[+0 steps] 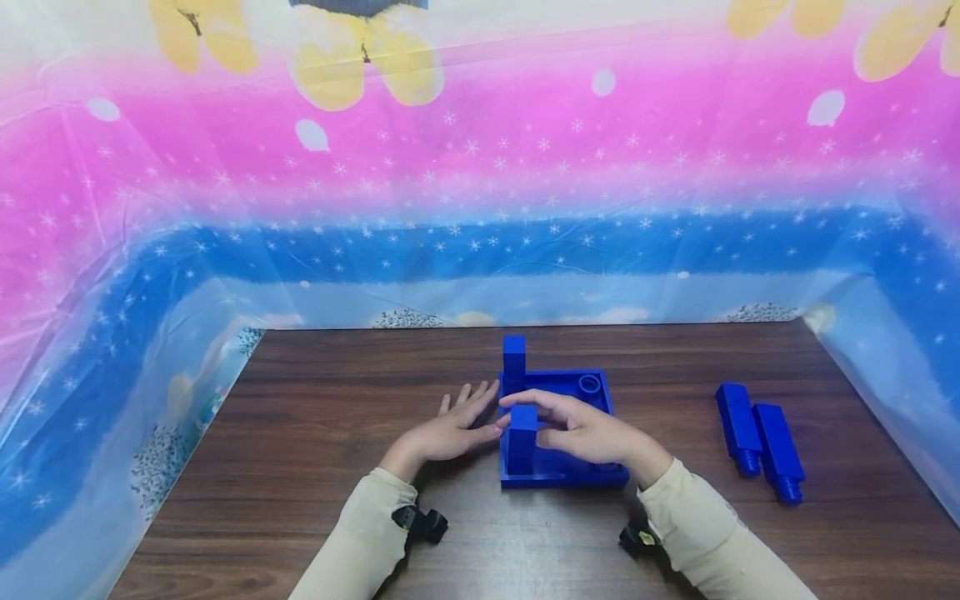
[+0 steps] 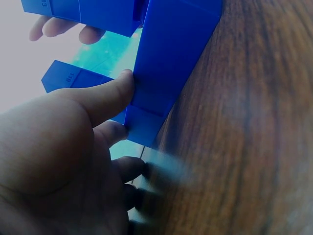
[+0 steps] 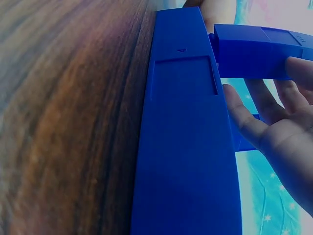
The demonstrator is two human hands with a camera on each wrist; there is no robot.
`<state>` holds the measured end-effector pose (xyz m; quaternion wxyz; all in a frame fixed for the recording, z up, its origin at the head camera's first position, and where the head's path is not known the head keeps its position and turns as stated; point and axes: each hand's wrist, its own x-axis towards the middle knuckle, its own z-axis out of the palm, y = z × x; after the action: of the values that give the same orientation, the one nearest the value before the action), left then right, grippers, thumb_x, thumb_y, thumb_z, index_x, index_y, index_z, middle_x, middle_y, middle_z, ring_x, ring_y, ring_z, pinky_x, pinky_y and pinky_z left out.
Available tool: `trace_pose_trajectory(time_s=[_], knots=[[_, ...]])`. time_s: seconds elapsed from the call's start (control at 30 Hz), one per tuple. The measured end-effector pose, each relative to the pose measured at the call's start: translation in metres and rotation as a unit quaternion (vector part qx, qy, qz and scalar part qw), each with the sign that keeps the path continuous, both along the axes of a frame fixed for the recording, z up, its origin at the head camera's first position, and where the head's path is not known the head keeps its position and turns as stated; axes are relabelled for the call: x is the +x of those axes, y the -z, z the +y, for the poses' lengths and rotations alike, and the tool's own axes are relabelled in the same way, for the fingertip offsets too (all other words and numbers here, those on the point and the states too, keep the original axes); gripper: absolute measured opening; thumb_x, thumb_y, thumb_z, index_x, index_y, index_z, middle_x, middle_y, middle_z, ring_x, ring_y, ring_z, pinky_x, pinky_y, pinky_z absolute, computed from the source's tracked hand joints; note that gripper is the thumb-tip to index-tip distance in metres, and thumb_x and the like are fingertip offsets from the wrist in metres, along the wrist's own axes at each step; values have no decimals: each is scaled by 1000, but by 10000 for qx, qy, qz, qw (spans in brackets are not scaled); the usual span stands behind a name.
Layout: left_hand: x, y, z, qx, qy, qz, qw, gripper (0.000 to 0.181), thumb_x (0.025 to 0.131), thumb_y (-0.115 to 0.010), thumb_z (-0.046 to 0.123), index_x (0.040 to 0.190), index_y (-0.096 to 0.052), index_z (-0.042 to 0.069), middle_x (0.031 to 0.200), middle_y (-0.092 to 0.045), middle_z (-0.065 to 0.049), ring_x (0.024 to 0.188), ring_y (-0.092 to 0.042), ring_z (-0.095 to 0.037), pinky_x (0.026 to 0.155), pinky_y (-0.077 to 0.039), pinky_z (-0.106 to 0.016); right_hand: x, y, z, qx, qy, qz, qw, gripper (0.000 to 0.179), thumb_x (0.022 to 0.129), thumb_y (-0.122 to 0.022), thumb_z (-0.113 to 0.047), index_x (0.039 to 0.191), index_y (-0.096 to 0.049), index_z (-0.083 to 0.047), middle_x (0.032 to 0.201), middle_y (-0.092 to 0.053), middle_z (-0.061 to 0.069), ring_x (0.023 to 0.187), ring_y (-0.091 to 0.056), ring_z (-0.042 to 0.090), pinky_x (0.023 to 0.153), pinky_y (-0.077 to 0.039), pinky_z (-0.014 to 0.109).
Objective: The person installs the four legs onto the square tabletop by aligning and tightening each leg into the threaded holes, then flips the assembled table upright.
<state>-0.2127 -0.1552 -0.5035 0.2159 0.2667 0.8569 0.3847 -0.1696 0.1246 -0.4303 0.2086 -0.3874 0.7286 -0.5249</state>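
Observation:
A shallow blue square base with raised rims lies on the table. A blue post stands upright at its near left corner, and another blue post stands at the far left corner. My right hand holds the near post, with fingers curled round its far side and the thumb on its right side. My left hand lies against the base's left side, fingers stretched out. In the left wrist view its thumb touches the base's outer wall. The joint under the near post is mostly hidden.
Two loose blue posts with threaded ends lie at the right of the wooden table. A round socket shows at the base's far right corner. A patterned cloth hangs round the table's back and sides.

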Motion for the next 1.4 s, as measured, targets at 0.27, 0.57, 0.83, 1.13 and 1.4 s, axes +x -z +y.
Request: trace_pose_trajectory(time_s=[0.27, 0.57, 0.83, 1.13, 1.4], knots=[[1, -2, 1, -167, -40, -32, 9998, 103, 93, -40, 87, 171, -8, 28, 177, -1, -7, 160, 15, -30, 123, 19, -57, -4, 4, 2, -125, -146, 140, 9997, 61, 100, -54, 7, 159, -41, -4, 145, -61, 16, 133, -57, 25, 102, -53, 37], [20, -39, 7, -268, -49, -46, 9996, 80, 110, -51, 48, 171, -10, 17, 176, -5, -18, 160, 11, -40, 124, 15, -61, -4, 4, 4, -47, -150, 109, 9998, 59, 102, -57, 5, 158, -41, -4, 153, -53, 22, 129, -61, 28, 94, -55, 33], [19, -40, 8, -410, -51, -11, 9991, 77, 111, -51, 43, 171, -10, 17, 176, -6, -17, 161, 10, -39, 125, 14, -60, -3, 3, 4, 50, -52, 215, 9997, 60, 101, -62, 1, 157, -42, -4, 163, -41, 21, 151, -38, 39, 110, -50, 39], [19, -39, 8, -398, -51, -14, 9992, 78, 111, -50, 45, 171, -10, 17, 176, -5, -17, 161, 11, -39, 125, 14, -60, -3, 1, 5, 124, 208, 241, 9994, 61, 99, -71, -7, 155, -46, -6, 155, -51, 15, 137, -53, 35, 109, -50, 41], [19, -39, 8, -399, -67, -12, 9992, 78, 111, -51, 45, 171, -10, 17, 176, -5, -17, 161, 11, -39, 125, 13, -60, -3, 0, 5, 78, 246, 239, 9994, 63, 97, -77, -10, 154, -49, -6, 151, -54, 14, 133, -56, 34, 109, -51, 42]])
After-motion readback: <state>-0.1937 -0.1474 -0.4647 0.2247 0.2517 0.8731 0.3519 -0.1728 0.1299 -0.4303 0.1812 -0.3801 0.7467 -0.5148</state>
